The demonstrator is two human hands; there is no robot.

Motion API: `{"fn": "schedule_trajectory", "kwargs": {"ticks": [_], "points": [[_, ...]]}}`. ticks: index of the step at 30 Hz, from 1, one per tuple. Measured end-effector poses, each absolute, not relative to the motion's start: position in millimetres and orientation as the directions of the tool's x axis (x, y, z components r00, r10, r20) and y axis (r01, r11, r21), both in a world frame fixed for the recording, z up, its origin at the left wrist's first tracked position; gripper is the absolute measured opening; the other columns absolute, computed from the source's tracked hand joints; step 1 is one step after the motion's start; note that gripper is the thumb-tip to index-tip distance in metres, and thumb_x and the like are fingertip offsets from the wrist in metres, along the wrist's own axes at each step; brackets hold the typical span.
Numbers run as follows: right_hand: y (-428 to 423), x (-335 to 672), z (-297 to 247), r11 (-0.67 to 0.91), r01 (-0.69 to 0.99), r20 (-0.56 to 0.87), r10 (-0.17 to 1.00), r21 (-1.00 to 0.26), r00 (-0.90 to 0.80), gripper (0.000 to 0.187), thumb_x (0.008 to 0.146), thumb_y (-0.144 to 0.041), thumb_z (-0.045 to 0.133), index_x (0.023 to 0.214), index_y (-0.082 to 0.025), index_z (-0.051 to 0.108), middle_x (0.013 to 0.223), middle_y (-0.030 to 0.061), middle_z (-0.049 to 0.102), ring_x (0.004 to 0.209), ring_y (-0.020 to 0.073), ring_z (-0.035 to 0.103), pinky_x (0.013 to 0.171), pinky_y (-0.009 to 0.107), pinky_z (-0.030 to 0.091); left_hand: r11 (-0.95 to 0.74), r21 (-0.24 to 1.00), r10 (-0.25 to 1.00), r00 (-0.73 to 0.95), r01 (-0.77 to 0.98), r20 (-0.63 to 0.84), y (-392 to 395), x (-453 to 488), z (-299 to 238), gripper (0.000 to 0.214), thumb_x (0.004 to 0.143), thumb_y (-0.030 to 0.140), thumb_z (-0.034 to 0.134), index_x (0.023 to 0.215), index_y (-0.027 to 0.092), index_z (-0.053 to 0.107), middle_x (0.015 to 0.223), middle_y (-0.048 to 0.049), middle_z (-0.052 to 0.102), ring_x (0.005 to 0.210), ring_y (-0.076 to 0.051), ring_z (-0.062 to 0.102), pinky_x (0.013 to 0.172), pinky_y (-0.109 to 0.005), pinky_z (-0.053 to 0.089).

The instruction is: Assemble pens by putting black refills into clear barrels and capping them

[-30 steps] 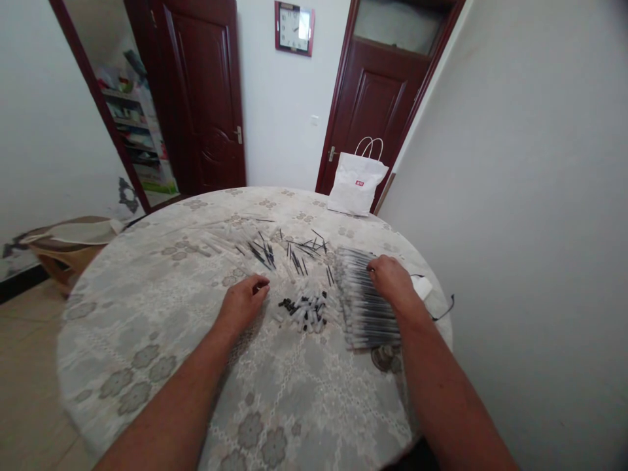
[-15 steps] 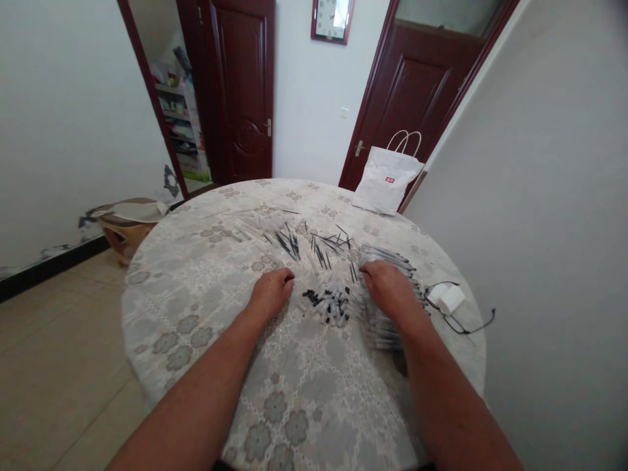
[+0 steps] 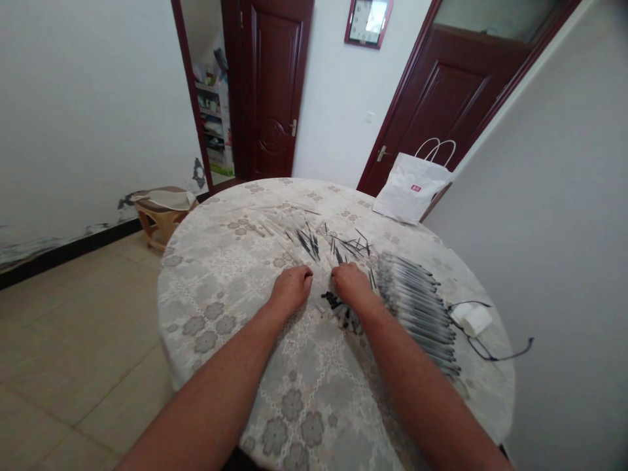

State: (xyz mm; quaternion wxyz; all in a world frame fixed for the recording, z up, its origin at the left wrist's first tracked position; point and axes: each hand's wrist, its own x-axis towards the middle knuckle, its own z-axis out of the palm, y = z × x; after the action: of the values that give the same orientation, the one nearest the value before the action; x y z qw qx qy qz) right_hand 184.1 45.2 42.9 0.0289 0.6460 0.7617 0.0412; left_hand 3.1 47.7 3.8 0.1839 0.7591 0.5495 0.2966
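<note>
My left hand (image 3: pixel 292 288) rests knuckles-up on the round lace-covered table (image 3: pixel 216 288), fingers curled under; anything inside them is hidden. My right hand (image 3: pixel 350 282) sits just to its right, fingers bent down onto a small heap of black and clear pen caps (image 3: pixel 338 309). Just beyond both hands lie scattered thin black refills (image 3: pixel 309 243), and clear pen barrels (image 3: pixel 267 227) lie further left. A long tidy row of assembled pens (image 3: pixel 417 307) lies to the right of my right hand, not touched.
A white charger with a black cable (image 3: pixel 473 320) lies near the table's right edge by the wall. A white paper bag (image 3: pixel 411 193) stands at the far edge. A low stool (image 3: pixel 164 209) sits on the tiled floor at the left. Dark red doors are behind.
My right hand left the row of pens and moved left onto the cap heap, close to my left hand. The camera swung left, so the table appears shifted to the right.
</note>
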Motion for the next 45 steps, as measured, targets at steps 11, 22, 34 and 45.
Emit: {"fn": "schedule_trajectory", "kwargs": {"ticks": [11, 22, 34, 45], "points": [[27, 183, 33, 0.060, 0.983, 0.196, 0.980, -0.174, -0.025, 0.025, 0.094, -0.021, 0.050, 0.108, -0.018, 0.071, 0.106, 0.0100, 0.073, 0.098, 0.0195, 0.066, 0.087, 0.026, 0.044, -0.138, 0.949, 0.982, 0.162, 0.285, 0.094, 52, 13, 1, 0.027, 0.085, 0.037, 0.063, 0.098, 0.016, 0.074, 0.092, -0.0115, 0.075, 0.074, -0.021, 0.069, 0.065, -0.030, 0.050], [51, 189, 49, -0.010, 0.977, 0.184, 0.982, -0.215, 0.051, 0.029, 0.097, -0.027, 0.048, 0.117, -0.016, 0.066, 0.114, 0.0111, 0.072, 0.107, 0.0189, 0.065, 0.091, 0.025, 0.044, 0.147, 0.965, 0.988, 0.068, -0.219, -0.136, 59, 13, -2, 0.027, 0.079, 0.041, 0.068, 0.080, 0.016, 0.060, 0.087, -0.0104, 0.069, 0.068, -0.015, 0.066, 0.048, -0.022, 0.051], [106, 206, 36, -0.289, 0.957, -0.045, 0.957, -0.035, 0.287, 0.046, 0.092, -0.042, 0.054, 0.119, -0.009, 0.070, 0.120, 0.0231, 0.070, 0.112, 0.0278, 0.068, 0.090, 0.032, 0.051, 0.154, 0.973, 0.988, 0.057, -0.172, -0.146, 58, 15, 0, 0.023, 0.078, 0.037, 0.068, 0.078, 0.016, 0.060, 0.082, -0.0087, 0.068, 0.065, -0.015, 0.064, 0.048, -0.023, 0.051], [107, 191, 22, -0.140, 0.990, -0.059, 0.988, 0.009, 0.141, 0.037, 0.093, -0.024, 0.051, 0.120, -0.007, 0.069, 0.122, 0.0251, 0.068, 0.116, 0.0270, 0.066, 0.096, 0.032, 0.047, 0.178, 0.970, 0.983, 0.063, -0.166, -0.170, 54, 14, 6, 0.022, 0.081, 0.036, 0.067, 0.078, 0.016, 0.059, 0.075, -0.0077, 0.066, 0.061, -0.014, 0.063, 0.047, -0.020, 0.047]]}}
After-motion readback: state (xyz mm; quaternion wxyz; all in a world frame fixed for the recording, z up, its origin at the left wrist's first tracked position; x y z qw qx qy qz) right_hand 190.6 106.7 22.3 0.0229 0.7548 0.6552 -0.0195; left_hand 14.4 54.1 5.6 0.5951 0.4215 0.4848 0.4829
